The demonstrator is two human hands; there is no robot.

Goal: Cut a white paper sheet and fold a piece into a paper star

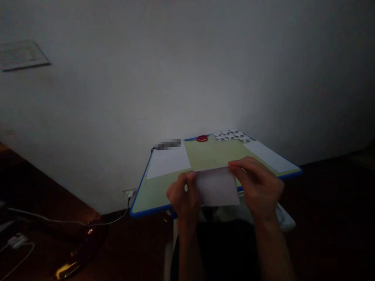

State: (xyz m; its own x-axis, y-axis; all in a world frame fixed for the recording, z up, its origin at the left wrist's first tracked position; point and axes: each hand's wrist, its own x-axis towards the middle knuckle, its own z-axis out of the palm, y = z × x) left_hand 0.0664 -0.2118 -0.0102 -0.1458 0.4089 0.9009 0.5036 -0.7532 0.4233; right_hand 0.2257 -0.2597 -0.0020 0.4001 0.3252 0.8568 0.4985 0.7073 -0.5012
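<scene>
A small white piece of paper (218,189) hangs between my two hands, above the near edge of the table. My left hand (185,193) pinches its upper left corner between thumb and fingers. At the upper right corner, my right hand (256,183) grips it the same way. The paper's top edge is pulled nearly straight, and its face hangs down towards me. Beyond my hands lies the pale green tabletop (205,154) with a blue rim.
On the table lie a large white sheet (168,162) at left, another white sheet (269,156) at right, red-handled scissors (202,138) at the back, and several folded white paper pieces (230,135). A wall stands behind. A white cable (73,222) runs to a wall socket (129,193).
</scene>
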